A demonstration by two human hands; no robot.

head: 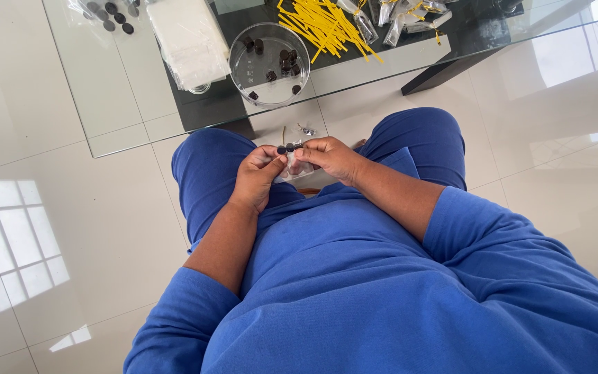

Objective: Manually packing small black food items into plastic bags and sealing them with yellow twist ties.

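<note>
Head view: we look down on a seated person in blue, both hands raised over the lap, just short of the glass worktop [126,118].
Left hand: our left hand [257,176] is closed, fingertips pinching one edge of a small clear bag [297,165], which seems to keep its mouth spread.
Right hand: our right hand [333,158] is closed too, pinching the bag's other side; small dark discs [286,148] sit at the fingertips between the two hands, right at the bag's opening.
Why held so: we judge that a grip from both sides keeps the thin film taut and the discs from slipping; whether they are already inside the bag we cannot tell.
Supply: a round clear dish [269,64] with more dark discs stands near the worktop's front edge, within easy reach.
Behind it: a stack of clear bags [187,38] lies left of the dish, loose yellow twist ties [327,28] right of it, and filled, tied bags [399,21] farther back.
Far corner: another packet of dark discs [112,14] lies apart, at the left.
</note>
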